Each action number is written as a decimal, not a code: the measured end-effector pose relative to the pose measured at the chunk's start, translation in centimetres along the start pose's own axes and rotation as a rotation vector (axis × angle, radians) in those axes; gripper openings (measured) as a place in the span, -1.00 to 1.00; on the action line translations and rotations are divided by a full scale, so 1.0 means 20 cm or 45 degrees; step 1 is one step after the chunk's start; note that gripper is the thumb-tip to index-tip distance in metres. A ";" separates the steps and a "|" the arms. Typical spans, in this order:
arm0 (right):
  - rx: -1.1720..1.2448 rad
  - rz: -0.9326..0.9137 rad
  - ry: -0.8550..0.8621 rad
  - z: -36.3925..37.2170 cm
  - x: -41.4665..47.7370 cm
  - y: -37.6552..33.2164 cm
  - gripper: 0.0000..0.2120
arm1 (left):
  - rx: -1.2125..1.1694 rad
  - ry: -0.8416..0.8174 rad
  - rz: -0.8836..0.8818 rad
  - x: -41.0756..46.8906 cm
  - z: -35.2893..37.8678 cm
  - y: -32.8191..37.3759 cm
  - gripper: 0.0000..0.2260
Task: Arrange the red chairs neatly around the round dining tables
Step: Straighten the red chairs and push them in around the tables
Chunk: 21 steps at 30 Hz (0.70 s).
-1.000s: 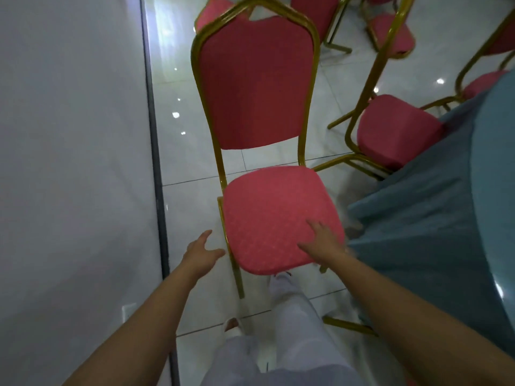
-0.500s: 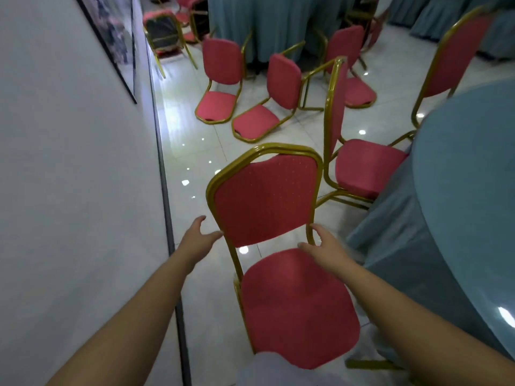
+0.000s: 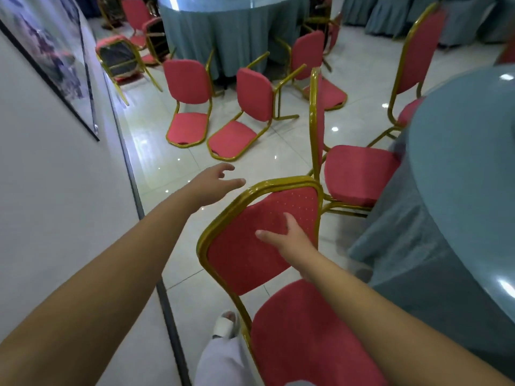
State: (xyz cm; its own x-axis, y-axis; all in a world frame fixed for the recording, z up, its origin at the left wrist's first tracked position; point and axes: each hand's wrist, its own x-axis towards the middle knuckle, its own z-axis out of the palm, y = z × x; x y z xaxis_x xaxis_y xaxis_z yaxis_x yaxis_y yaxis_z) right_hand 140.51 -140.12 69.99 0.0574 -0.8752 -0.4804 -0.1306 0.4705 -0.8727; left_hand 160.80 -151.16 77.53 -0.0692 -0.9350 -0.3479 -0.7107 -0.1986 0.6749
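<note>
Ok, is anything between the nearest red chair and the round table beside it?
Nothing visible does. Only bare floor shows between the backrest of the nearest red chair and the cloth of the round table, though the right forearm hides the seat edge. A second red chair stands close beyond the backrest's far corner.

red cloth chair, gold metal frame, glossy tiled floor

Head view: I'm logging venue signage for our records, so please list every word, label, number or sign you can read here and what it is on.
No text can be read in this view.
Framed picture on the wall: a blurred image, no words can be made out.
Nearest red chair: only a dotted fabric pattern, no label visible.
Tablecloth: plain, no print.
</note>
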 end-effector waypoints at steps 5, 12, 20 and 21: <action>0.384 0.268 0.289 0.55 0.22 -0.31 0.24 | 0.132 -0.480 0.102 0.43 -0.13 0.14 -0.40; 0.237 0.515 0.753 0.79 0.43 -0.30 0.20 | 0.357 -1.047 0.232 0.73 0.03 0.21 -0.41; 0.323 0.481 0.847 0.70 0.52 -0.32 0.20 | 0.078 -1.109 0.439 0.65 0.16 0.19 -0.89; 0.326 0.490 0.862 0.66 0.54 -0.34 0.18 | 0.017 -1.099 0.453 0.65 0.15 0.19 -0.88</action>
State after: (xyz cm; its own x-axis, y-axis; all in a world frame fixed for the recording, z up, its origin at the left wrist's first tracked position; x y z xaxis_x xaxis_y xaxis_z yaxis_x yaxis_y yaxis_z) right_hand 155.16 -151.22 69.57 -0.5662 -0.4868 -0.6652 0.2155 0.6915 -0.6895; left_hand 155.16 -163.11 73.58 -0.7768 -0.3973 -0.4886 -0.5553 0.0662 0.8290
